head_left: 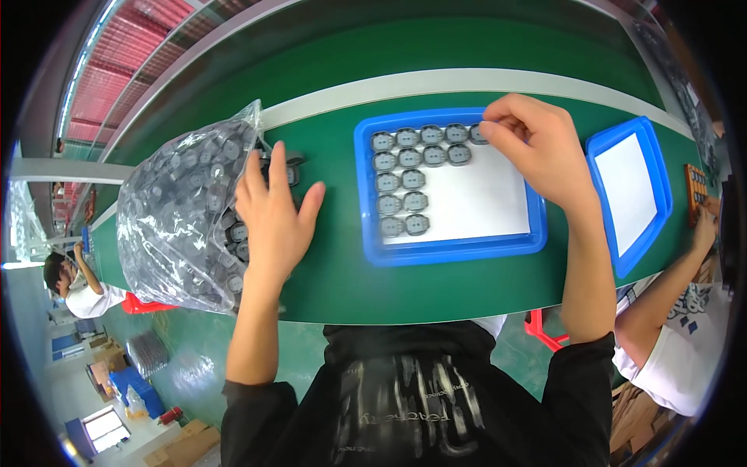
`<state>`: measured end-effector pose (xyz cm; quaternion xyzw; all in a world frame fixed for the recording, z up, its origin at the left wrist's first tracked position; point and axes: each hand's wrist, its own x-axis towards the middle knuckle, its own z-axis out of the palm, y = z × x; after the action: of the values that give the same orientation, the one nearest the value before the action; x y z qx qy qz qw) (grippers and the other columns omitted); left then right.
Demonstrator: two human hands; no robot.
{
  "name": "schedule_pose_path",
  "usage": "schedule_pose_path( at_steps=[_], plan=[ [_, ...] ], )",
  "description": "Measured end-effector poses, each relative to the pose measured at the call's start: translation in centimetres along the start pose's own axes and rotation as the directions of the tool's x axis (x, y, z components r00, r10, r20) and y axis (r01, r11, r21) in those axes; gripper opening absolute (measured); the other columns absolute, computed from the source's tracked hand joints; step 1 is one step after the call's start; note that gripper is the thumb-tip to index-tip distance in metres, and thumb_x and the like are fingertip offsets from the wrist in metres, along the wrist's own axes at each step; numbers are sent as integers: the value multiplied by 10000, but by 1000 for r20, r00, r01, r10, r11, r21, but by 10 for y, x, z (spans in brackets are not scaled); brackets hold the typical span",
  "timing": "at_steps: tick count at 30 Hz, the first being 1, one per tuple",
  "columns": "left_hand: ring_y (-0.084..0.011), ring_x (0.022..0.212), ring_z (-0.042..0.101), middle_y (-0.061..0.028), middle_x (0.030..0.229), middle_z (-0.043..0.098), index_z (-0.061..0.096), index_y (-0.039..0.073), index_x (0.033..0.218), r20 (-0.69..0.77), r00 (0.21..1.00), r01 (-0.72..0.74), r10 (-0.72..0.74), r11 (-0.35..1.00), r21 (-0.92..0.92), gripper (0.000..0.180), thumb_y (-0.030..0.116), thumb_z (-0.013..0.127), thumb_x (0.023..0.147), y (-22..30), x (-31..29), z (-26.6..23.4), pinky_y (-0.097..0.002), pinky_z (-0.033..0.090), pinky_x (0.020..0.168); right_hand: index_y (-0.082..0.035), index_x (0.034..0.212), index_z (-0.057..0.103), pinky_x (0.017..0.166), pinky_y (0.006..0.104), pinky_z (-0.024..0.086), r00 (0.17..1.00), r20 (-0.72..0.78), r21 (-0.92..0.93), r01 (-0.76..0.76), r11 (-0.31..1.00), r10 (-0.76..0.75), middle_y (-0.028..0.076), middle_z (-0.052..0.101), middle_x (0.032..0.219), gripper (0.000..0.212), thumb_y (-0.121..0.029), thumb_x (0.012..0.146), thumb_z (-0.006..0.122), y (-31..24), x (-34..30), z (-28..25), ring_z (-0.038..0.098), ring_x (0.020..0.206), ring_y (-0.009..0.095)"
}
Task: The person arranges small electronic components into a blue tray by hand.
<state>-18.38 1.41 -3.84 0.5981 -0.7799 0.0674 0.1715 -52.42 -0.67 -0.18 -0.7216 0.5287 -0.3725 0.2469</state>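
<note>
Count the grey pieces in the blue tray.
15 grey pieces visible: five in the far row, the last partly behind the right hand; four in the next; two in each of three nearer rows, on the left. The hand may hide others.

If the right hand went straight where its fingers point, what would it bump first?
The right hand would probably meet the grey piece at the top row's right end; they may be touching now.

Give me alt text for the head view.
The right hand is at the top row of grey parts in a partly filled blue tray. The spread left hand is at a clear bag of similar parts. A second blue tray lies to the right.
</note>
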Motion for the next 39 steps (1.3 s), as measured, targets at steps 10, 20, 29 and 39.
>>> schedule_pose_path(
  at_steps=[10,20,29,39],
  plan=[
    [-292,1032,576,-83,1075,632,707,97,1174,-68,981,-191,184,975,-115,353,32,707,827,11,-12,14,-442,407,937,18,944,678,568,246,414,1000,9,2,-21,1000,21,31,632,763,106,-83,925,706,-1,-1,0,516,627,76],
    [-241,974,671,-138,1101,695,700,13,1209,-212,953,13,-219,723,-690,376,-108,652,856,8,-1,0,-311,530,845,14,968,695,605,253,458,996,-41,49,83,995,-81,49,661,798,115,-80,908,722,-5,-3,2,570,663,103],
    [-236,1020,683,-164,1159,684,722,-11,1198,-240,967,-251,84,469,-847,396,-147,651,833,101,22,-19,-310,554,826,-35,1187,716,666,301,530,968,-12,400,236,886,-252,73,701,868,357,-77,843,802,-34,-20,44,667,735,180],
    [-204,925,654,-242,1415,527,584,-70,1301,-111,993,-82,-49,398,-914,468,-78,687,845,72,-5,-25,-313,521,867,-19,952,645,593,312,525,878,-280,235,455,859,-389,103,688,864,162,-49,849,767,-18,-9,29,674,699,209]
  ],
)
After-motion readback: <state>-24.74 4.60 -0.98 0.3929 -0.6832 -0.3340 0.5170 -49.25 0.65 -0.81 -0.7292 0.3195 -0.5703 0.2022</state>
